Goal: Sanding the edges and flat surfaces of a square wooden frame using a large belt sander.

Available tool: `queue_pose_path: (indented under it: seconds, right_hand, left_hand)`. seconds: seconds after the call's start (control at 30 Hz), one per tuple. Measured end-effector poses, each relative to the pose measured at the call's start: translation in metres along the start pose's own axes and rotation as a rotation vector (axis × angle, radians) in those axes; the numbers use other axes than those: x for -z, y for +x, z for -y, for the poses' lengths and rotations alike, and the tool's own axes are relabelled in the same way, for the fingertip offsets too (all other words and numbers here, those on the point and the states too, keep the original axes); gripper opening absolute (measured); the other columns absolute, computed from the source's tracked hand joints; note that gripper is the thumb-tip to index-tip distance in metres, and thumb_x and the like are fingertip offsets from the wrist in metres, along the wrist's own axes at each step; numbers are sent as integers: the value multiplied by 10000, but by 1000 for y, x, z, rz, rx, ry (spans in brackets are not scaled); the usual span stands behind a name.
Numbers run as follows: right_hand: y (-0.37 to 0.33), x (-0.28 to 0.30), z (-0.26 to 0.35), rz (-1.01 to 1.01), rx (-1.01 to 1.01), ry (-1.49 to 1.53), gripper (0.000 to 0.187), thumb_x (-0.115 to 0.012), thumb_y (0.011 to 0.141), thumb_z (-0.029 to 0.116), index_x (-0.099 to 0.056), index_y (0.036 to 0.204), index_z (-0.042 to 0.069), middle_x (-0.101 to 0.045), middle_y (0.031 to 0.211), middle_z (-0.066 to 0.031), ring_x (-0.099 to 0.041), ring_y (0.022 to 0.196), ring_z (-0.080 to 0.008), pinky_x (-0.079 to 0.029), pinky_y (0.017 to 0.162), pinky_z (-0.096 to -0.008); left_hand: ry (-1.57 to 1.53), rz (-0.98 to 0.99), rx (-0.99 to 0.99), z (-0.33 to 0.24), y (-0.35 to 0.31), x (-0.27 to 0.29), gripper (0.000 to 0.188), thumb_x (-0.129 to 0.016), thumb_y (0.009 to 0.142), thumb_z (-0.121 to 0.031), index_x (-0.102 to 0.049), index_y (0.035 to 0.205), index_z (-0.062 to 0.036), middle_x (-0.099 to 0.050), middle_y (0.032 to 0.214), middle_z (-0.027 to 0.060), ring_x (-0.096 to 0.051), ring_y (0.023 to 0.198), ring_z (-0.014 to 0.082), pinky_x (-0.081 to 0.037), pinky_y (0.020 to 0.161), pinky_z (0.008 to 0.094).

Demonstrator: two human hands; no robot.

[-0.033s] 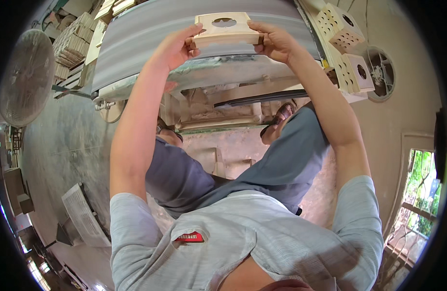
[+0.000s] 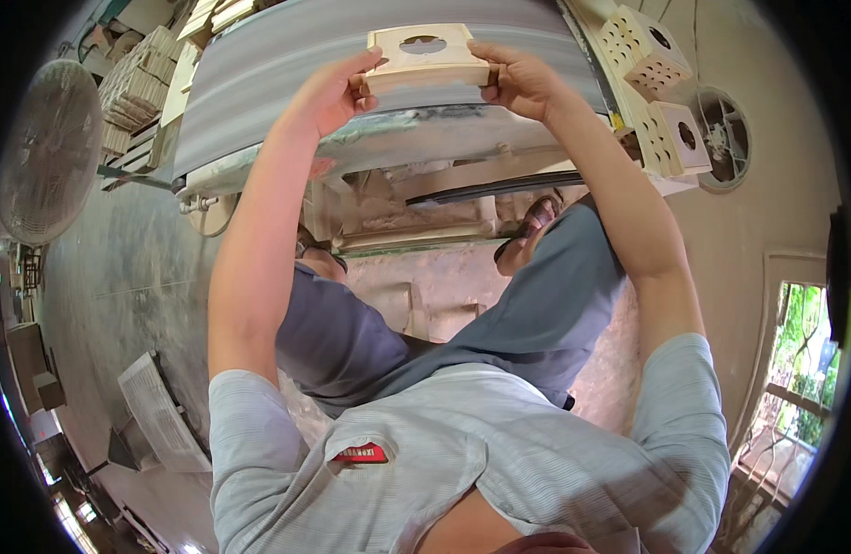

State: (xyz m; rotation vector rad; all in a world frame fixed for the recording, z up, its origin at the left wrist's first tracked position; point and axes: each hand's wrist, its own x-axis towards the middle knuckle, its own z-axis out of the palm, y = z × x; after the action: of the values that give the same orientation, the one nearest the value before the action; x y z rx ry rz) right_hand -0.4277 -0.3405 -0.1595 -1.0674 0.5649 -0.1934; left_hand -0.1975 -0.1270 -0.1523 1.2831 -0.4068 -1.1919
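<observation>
A pale wooden box with a large round hole in its upper face is held level between both hands, at the top middle of the view. My left hand closes on its left end, thumb on top and fingers curled below. On the opposite end my right hand grips in the same way. The box is over the near part of a wide grey sanding belt. Its underside is hidden, so I cannot tell whether it touches the belt.
Two wooden boxes with holes, a farther one and a nearer one, stand right of the belt. Stacked wooden pieces lie at the far left, behind a large fan. A dark bar runs below the belt, above my feet.
The wooden box and both hands sit very slightly farther left. The grip of both hands is unchanged.
</observation>
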Motion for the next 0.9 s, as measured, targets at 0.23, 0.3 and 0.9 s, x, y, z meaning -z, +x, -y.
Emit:
queue_pose_path:
  seconds: [0.23,0.3,0.9]
  right_hand:
    - [30,56,-12,97,179,-332,322,-705,1031,365,-728,1172,76,-713,1001,-1,-654,893,-118,-528,761,-307]
    - [17,13,-14,-89,274,-551,308,-790,933,245,-738,1163,48,-715,980,-22,-631,873,-128,-516,763,-308]
    - [79,66,-54,-227,512,-869,140,-716,917,-35,-698,1049,7,-715,948,-56,-599,899,-156,-520,853,-330]
  left_hand:
    - [417,19,-107,7,29,-3,331,-800,989,-278,-733,1196,-29,-725,1008,21,-620,820,123,-532,738,313]
    - [570,-99,-274,26,29,8,378,-821,959,-205,-710,1260,-6,-767,1087,52,-688,918,162,-562,843,341]
    - [1096,-169,-465,48,89,11,481,-829,921,-235,-688,1323,-11,-780,1185,207,-740,1122,364,-569,966,442]
